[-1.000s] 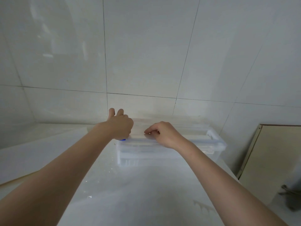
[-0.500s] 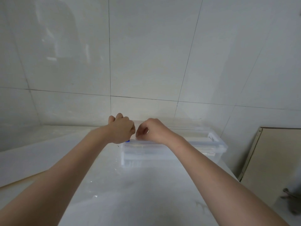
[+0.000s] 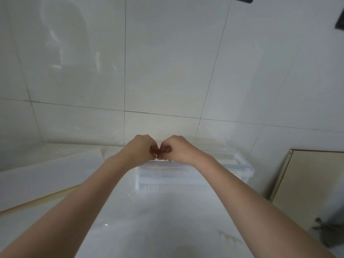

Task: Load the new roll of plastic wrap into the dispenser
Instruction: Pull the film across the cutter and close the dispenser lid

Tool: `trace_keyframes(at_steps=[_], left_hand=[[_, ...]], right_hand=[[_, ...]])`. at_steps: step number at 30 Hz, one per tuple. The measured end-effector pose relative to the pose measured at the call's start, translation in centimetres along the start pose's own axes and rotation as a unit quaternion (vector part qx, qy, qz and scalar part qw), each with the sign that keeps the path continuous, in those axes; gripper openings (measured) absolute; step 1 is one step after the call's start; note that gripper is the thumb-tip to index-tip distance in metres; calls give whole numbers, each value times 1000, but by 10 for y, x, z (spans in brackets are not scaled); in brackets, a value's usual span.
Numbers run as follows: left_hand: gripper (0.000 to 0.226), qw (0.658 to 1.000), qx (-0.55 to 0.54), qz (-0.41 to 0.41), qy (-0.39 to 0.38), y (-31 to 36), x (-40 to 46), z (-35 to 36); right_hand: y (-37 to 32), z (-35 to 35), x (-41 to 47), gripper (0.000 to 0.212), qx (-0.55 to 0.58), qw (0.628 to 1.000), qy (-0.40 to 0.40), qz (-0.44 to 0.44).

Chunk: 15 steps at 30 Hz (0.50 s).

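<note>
A clear plastic dispenser (image 3: 193, 180) lies lengthwise on the white counter against the tiled wall. A pale roll of plastic wrap (image 3: 178, 167) shows through its top. My left hand (image 3: 142, 148) and my right hand (image 3: 176, 149) meet just above the dispenser's left part, knuckles up and fingers curled. Thumb and forefinger tips of both hands pinch together at one spot, seemingly on the thin film's edge. The film itself is too transparent to make out. The dispenser's near left corner is hidden behind my left wrist.
A white board (image 3: 46, 175) lies on the counter to the left. A beige panel (image 3: 312, 183) leans against the wall beyond the counter's right edge. The tiled wall stands right behind the dispenser.
My left hand left the roll's left end and my right hand slid left off the roll's top. Both have risen slightly and now meet fingertip to fingertip.
</note>
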<state>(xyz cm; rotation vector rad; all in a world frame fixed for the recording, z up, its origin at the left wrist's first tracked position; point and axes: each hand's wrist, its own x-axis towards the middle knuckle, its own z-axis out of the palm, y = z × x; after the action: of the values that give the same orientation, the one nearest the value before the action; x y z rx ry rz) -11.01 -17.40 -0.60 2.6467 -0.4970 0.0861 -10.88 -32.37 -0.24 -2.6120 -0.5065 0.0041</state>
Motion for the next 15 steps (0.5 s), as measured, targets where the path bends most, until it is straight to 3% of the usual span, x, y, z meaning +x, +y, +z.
trace_keyframes(at_steps=[5,15], left_hand=[[20,998,-50,-12,24,-4,-3,-5],[27,985,-155,-28,72,-7,0,-1]], right_hand=[[20,-13,-7,12,-40,997,-56,34],[61,-26,-12,10,-38,996,-31,69]])
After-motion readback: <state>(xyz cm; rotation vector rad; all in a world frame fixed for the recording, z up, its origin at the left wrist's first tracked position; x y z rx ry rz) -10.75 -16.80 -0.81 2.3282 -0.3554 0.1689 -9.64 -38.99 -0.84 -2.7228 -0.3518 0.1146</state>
